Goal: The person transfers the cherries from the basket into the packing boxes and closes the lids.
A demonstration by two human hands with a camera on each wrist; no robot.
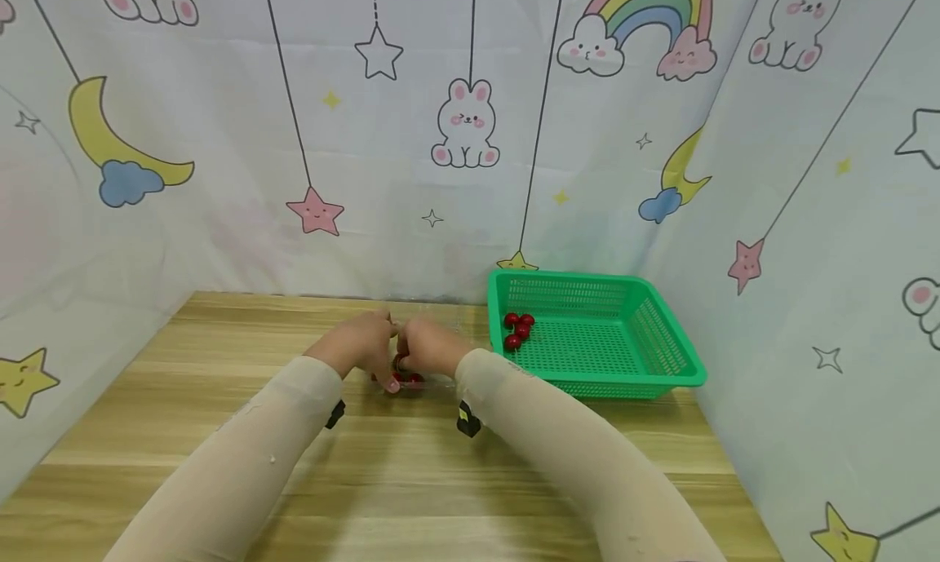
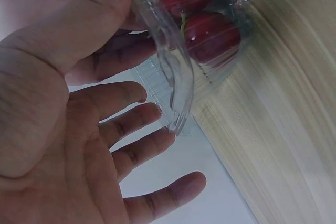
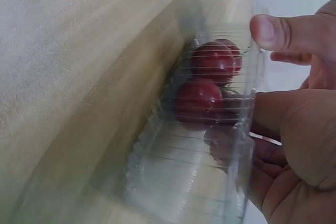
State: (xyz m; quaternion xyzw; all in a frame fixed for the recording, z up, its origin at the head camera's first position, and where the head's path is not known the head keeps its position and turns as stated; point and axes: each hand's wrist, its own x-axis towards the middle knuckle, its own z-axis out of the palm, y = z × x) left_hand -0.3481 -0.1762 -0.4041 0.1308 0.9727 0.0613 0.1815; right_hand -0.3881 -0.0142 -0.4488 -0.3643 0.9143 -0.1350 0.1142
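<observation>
A clear plastic box (image 3: 168,177) stands on the table with several red cherries (image 3: 212,61) inside, seen through its ribbed wall. My left hand (image 2: 68,135) is at the box's left end, its thumb touching the near rim (image 2: 181,87) and its other fingers extended and spread. Over the box, my right hand (image 3: 310,140) reaches inside with curled fingers, which seem to pinch a cherry; its fingertips are partly hidden behind the wall. In the head view, the two hands nearly meet and cover much of the box.
A green plastic basket (image 1: 668,378) stands to the right of the box, with several cherries (image 1: 522,331) at its left end. The wooden table (image 1: 396,480) runs back to a white patterned curtain (image 1: 411,138), which also hangs at both sides.
</observation>
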